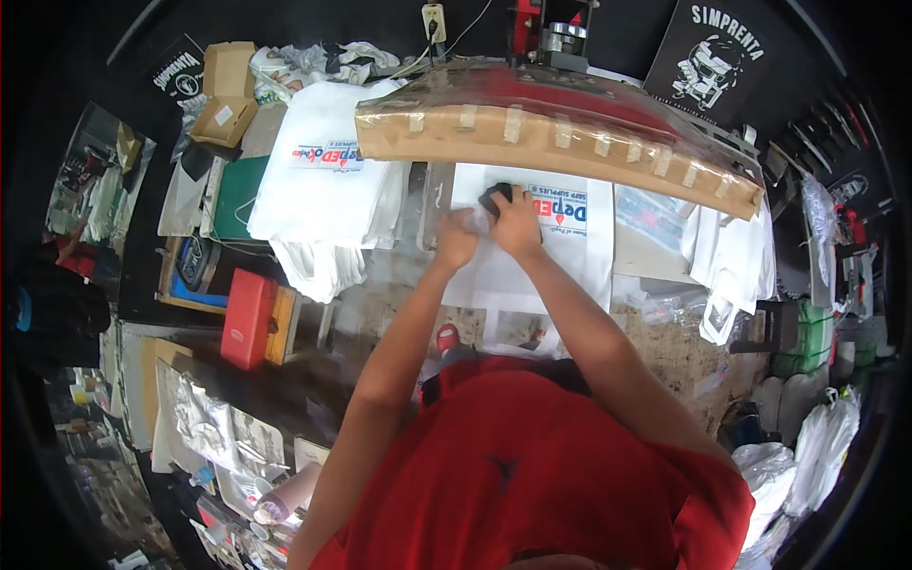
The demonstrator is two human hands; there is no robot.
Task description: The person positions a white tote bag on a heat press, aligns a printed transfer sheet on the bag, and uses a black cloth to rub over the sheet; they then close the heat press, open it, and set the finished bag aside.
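Note:
A white fabric tote bag [513, 278] lies flat before me, its handle hanging toward the floor. Blue and red print [563, 206] with writing marks its right part. My right hand [518, 222] is shut on a dark pad or wadded cloth [496, 197], pressed to the bag left of the print. Close beside it, my left hand [458, 239] is at the bag's left part, slightly blurred. A faint translucent piece, perhaps film, shows by its fingertips; whether the fingers grip it is unclear. Above the bag's far end is a heat press [563, 100] with a taped cardboard edge [527, 139].
Printed white bags [320, 192] are piled at the left, and more white bags [730, 249] hang at the right. A red box [249, 319] stands lower left. An open cardboard box [224, 92] sits at the back. Another person [60, 306] is at the far left.

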